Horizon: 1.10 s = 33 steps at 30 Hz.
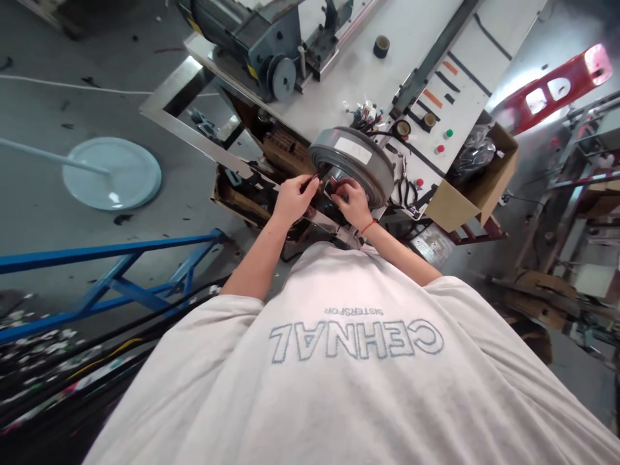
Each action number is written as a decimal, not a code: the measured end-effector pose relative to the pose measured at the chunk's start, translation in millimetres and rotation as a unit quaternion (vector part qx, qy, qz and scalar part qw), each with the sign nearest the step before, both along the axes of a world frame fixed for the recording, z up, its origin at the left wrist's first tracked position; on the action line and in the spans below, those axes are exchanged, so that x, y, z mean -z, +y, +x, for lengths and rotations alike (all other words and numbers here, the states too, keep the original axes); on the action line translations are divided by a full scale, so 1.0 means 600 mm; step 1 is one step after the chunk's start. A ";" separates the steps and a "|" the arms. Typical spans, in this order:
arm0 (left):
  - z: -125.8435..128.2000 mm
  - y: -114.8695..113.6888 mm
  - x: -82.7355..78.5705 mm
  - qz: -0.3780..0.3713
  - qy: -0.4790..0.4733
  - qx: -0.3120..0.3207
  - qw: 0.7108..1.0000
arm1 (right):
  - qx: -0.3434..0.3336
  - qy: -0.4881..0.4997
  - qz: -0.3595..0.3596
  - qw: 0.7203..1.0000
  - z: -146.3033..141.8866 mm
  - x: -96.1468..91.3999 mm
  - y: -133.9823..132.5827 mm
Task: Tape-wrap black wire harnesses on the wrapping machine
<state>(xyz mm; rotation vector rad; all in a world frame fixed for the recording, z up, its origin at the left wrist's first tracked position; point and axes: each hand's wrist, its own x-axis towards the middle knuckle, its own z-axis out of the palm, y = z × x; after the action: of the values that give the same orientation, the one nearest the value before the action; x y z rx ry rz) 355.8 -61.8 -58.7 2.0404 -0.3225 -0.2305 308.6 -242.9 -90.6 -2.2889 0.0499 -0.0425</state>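
Grey and ring-shaped, a thick wheel-like drum point(334, 139) sits at the upper centre of the frame, on the near edge of a pale workbench point(407, 32), with a white label point(353, 150) on its rim. Just below its left side, the left hand point(293, 199) has thumb and forefinger pinched on a thin dark strand point(309, 186) that shows a trace of red. The right hand point(353, 205) is at the drum's lower opening, its fingers curled close together; whether they grip anything cannot be told. A red cord point(369, 227) circles that wrist. Right of the drum lie black-handled scissors point(407, 190), and above it a bundle of wires point(367, 117) with small connectors. Towards the upper right are red and green buttons, two small tape rolls and an open cardboard box point(444, 208). A dark motor point(242, 32) is mounted at the top left of the bench, and blue metal framing point(121, 258) crosses the left of the frame.
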 end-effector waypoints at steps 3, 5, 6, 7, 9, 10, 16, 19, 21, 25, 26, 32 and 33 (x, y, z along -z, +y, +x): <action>-0.018 0.007 0.004 -0.019 0.017 -0.014 1.000 | -0.010 -0.017 0.054 0.998 -0.021 -0.007 -0.008; -0.035 0.012 0.007 -0.025 0.026 -0.019 0.999 | -0.018 0.001 0.105 0.994 -0.030 -0.007 -0.013; -0.045 0.015 0.009 -0.026 0.028 -0.020 0.999 | -0.026 0.008 0.125 0.992 -0.031 -0.006 -0.015; -0.055 0.018 0.012 -0.026 0.026 -0.019 0.999 | -0.035 0.010 0.139 0.990 -0.031 -0.005 -0.016; -0.073 0.025 0.019 -0.023 0.018 -0.017 0.999 | -0.049 0.002 0.147 0.988 -0.030 -0.004 -0.015; -0.082 0.030 0.024 -0.020 0.014 -0.017 1.000 | -0.052 -0.004 0.146 0.988 -0.030 -0.006 -0.014; -0.122 0.054 0.042 0.019 0.024 0.010 0.999 | -0.052 -0.036 0.119 0.991 -0.030 -0.039 -0.003; -0.132 0.055 0.047 0.037 0.022 0.031 0.999 | -0.118 -0.045 0.067 0.990 -0.006 -0.054 -0.003; -0.135 0.053 0.050 0.040 0.020 0.026 0.999 | -0.184 -0.046 0.027 0.981 0.009 -0.061 -0.007; -0.139 0.045 0.052 0.048 0.019 0.016 0.999 | -0.219 -0.049 -0.073 0.972 0.016 -0.070 -0.020; -0.141 0.042 0.050 0.054 0.010 0.014 0.998 | -0.209 -0.045 -0.096 0.972 0.016 -0.069 -0.020; -0.161 0.035 0.030 0.106 -0.056 0.021 0.993 | -0.219 0.015 -0.197 0.956 0.045 -0.058 0.005; -0.163 0.034 0.026 0.120 -0.050 0.018 0.991 | -0.232 0.015 -0.206 0.951 0.046 -0.063 0.008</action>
<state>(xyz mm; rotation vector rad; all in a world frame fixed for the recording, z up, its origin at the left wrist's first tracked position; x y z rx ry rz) 258.3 -41.2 -74.2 2.2909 -0.4105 -0.1958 336.0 -238.2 -52.6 -2.6574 -0.5266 0.2476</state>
